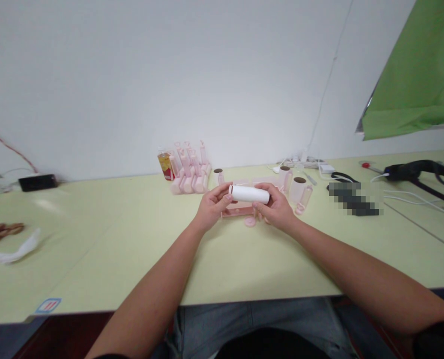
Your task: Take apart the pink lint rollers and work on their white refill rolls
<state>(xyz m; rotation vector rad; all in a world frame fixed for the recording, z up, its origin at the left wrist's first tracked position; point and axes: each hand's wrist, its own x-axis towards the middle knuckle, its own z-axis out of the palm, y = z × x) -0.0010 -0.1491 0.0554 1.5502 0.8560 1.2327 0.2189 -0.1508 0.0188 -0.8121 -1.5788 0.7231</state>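
Above the pale green table, a white roll point(249, 194), which looks like a lint roller refill, lies level between my hands. My left hand point(215, 203) grips its left end, where a brown edge shows. On its right end, my right hand point(276, 205) is closed with the thumb in front. Behind and below them sits a pink plastic tray point(236, 212), partly covered by the hands. A small round pink piece point(250, 222) lies in front of it. To the right stand a roll with a brown core point(297, 191) and a clear-pink handle piece point(307, 195).
Several pink lint rollers point(190, 172) are grouped at the back left, beside a yellow-red bottle point(166, 166). Another roll point(284, 174) stands farther back. Cables, a black headset strap point(412, 172) and a phone point(38, 182) lie toward the sides. White tissue point(18, 252) is far left.
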